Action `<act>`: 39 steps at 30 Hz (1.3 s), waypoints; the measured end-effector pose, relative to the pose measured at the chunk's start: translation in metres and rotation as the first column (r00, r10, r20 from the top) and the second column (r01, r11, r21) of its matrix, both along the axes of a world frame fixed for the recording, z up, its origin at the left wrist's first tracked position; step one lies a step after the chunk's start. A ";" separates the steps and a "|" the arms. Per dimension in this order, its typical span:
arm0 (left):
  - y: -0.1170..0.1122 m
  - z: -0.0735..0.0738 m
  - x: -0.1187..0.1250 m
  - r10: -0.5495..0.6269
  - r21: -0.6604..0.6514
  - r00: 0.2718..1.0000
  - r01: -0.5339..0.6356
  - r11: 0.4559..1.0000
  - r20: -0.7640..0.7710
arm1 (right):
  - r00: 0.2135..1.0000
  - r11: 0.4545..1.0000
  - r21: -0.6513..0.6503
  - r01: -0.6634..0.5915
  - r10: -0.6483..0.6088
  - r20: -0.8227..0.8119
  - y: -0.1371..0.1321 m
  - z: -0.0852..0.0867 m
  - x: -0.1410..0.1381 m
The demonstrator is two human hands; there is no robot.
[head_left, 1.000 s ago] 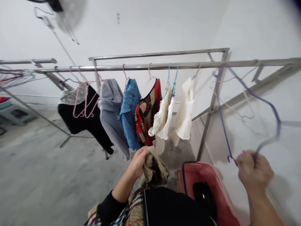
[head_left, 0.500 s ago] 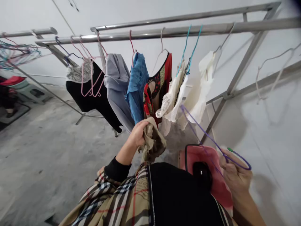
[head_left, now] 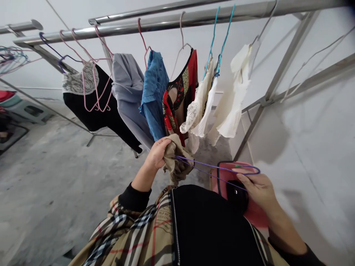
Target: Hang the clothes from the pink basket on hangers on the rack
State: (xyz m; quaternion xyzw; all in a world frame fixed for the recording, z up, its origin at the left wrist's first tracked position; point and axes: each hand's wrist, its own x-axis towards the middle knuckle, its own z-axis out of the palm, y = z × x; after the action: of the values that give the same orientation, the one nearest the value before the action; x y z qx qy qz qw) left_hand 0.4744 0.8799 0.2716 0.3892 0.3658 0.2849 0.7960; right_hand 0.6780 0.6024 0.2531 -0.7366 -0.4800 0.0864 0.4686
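My left hand (head_left: 156,154) is closed on a crumpled beige garment (head_left: 175,157) held in front of my chest, just below the hanging clothes. My right hand (head_left: 260,191) grips a purple wire hanger (head_left: 219,170) by its end. The hanger lies nearly flat and its far tip touches the beige garment. A pink basket (head_left: 253,216) with a dark item inside sits under my right hand.
A steel rail (head_left: 166,24) carries a black top (head_left: 95,111), grey top (head_left: 129,92), blue top (head_left: 154,96), red patterned top (head_left: 180,96) and white garments (head_left: 222,99) on hangers. A bare white hanger (head_left: 313,59) hangs at right. Concrete floor (head_left: 55,173) lies left.
My right hand took the purple hanger off the rail, brought it down and swung it left until its tip met the beige garment. The view tilted downward.
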 end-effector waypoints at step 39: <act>-0.030 0.013 -0.017 0.224 0.892 0.886 0.437 -0.115 -0.405 | 0.699 0.991 0.006 0.136 -0.092 -0.709 0.103 -0.106 -0.020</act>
State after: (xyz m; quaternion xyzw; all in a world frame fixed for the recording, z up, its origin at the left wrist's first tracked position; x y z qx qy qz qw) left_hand 0.4573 0.8494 0.2850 0.9290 0.1621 0.2957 0.1527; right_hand 0.6577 0.7057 0.1471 -0.6616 -0.2196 0.3189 0.6422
